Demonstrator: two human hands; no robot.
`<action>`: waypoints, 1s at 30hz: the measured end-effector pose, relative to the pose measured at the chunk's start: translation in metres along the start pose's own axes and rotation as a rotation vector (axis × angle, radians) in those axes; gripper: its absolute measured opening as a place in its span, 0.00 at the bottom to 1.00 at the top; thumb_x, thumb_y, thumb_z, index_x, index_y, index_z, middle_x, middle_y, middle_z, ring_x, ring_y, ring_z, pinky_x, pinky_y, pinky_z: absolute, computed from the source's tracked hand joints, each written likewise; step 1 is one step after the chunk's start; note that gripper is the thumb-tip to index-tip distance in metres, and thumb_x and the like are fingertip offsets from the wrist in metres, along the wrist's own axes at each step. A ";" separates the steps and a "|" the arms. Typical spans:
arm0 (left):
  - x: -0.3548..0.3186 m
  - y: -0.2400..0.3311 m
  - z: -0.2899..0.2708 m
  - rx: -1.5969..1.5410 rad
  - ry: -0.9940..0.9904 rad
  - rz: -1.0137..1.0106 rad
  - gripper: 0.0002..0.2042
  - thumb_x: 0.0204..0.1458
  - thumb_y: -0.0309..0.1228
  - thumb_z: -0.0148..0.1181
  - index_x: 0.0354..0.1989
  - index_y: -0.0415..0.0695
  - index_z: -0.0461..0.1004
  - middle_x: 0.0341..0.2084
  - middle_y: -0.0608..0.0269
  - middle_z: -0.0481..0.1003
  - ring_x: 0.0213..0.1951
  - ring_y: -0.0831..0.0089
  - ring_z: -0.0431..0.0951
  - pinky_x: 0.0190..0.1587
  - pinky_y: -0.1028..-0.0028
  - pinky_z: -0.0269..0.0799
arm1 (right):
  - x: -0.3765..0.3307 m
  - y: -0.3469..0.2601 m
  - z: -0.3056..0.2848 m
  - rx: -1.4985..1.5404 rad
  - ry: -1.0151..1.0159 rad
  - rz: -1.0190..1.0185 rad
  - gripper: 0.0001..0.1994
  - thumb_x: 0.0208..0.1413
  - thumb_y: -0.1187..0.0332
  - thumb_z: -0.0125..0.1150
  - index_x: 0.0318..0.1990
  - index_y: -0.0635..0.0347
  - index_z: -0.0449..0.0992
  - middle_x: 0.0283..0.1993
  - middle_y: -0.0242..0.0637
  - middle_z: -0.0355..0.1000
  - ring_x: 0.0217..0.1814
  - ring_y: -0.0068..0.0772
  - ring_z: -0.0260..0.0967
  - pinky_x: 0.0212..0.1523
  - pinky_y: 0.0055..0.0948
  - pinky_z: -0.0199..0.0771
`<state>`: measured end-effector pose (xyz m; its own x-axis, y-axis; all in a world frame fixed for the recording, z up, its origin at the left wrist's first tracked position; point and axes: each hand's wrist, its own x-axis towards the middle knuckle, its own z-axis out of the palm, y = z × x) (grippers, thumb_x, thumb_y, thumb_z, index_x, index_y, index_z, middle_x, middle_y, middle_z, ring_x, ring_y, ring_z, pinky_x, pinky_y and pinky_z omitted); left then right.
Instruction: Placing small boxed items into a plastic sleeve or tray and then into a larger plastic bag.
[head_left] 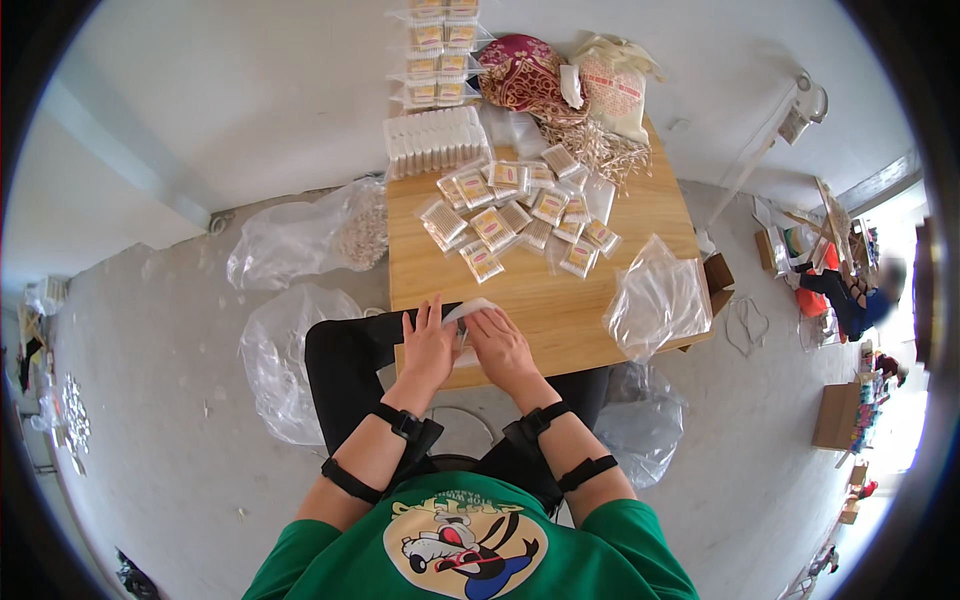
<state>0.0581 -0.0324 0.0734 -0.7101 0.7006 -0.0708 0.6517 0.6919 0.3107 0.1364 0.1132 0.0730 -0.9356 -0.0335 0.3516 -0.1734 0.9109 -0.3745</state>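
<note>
At the table's near edge, a whitish, thin, film-like piece point(470, 308) lies between my two hands; its exact kind cannot be made out. My right hand point(503, 347) is closed over its right side, fingers bent on it. My left hand point(428, 345) is at its left side, fingers stretched out and apart, the thumb side close to the piece. Farther back on the wooden table point(560, 322) lies a loose heap of small clear packs of cotton swabs point(493, 228), many with yellow and white labels.
Clear plastic bags point(655, 300) lie at the table's right edge. At the back are a stacked white block of swab packs point(437, 140), loose swabs point(605, 150), a dark red patterned cloth point(520, 72) and a cream bag point(613, 88). Large plastic sacks point(300, 235) lie on the floor left.
</note>
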 end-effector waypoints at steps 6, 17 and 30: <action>0.005 -0.007 -0.001 -0.042 -0.049 0.097 0.21 0.38 0.30 0.68 0.46 0.51 0.74 0.64 0.50 0.54 0.65 0.52 0.55 0.62 0.44 0.52 | -0.009 0.004 0.008 -0.017 -0.041 0.129 0.24 0.44 0.69 0.63 0.52 0.63 0.70 0.57 0.42 0.67 0.64 0.42 0.61 0.65 0.39 0.58; -0.011 -0.027 0.028 -0.234 0.240 0.175 0.26 0.48 0.36 0.60 0.59 0.57 0.66 0.59 0.54 0.63 0.64 0.58 0.59 0.65 0.54 0.50 | 0.001 0.004 0.002 -0.101 -0.186 0.105 0.21 0.45 0.67 0.62 0.49 0.63 0.71 0.55 0.44 0.66 0.62 0.43 0.60 0.64 0.40 0.58; -0.014 -0.031 0.022 -0.320 0.250 0.148 0.31 0.51 0.43 0.57 0.62 0.42 0.59 0.59 0.57 0.64 0.63 0.59 0.59 0.66 0.57 0.48 | 0.050 0.010 -0.024 0.276 0.123 0.279 0.05 0.49 0.72 0.59 0.34 0.59 0.75 0.33 0.40 0.72 0.38 0.48 0.71 0.38 0.41 0.72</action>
<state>0.0535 -0.0596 0.0439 -0.6833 0.6974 0.2162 0.6640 0.4704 0.5813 0.0949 0.1302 0.1072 -0.9177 0.2634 0.2974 -0.0102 0.7327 -0.6805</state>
